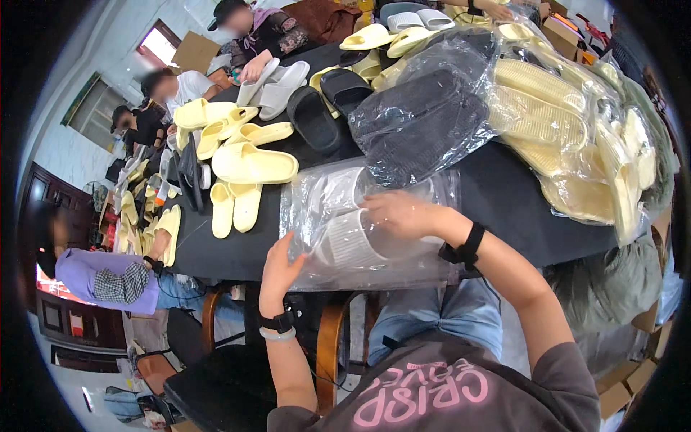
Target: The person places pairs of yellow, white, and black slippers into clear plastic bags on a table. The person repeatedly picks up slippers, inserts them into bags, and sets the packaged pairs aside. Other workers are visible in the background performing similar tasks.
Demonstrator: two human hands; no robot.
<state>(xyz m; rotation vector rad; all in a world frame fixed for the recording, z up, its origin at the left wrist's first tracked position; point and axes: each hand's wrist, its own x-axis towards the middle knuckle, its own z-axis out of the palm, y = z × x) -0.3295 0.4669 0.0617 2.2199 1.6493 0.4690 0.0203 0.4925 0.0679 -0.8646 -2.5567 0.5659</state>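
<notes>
In front of me on the black tabletop lies a clear plastic bag [345,276] with a pair of white slippers [348,240] in it, side by side. My left hand [282,268] is at the bag's left edge, thumb and fingers apart, touching the plastic. Across the slippers rests my right hand [403,214], fingers stretched toward their straps. Whether that hand is under or over the plastic I cannot tell. Just beyond the bag, a bagged pair of black slippers [417,115] overlaps its far edge.
Loose yellow slippers [255,164] and black slippers [314,119] cover the left and far side of the black table [518,209]. Bagged yellow slippers [536,108] are heaped at the right. Several people sit along the left side. A wooden chair arm [331,349] stands near my left elbow.
</notes>
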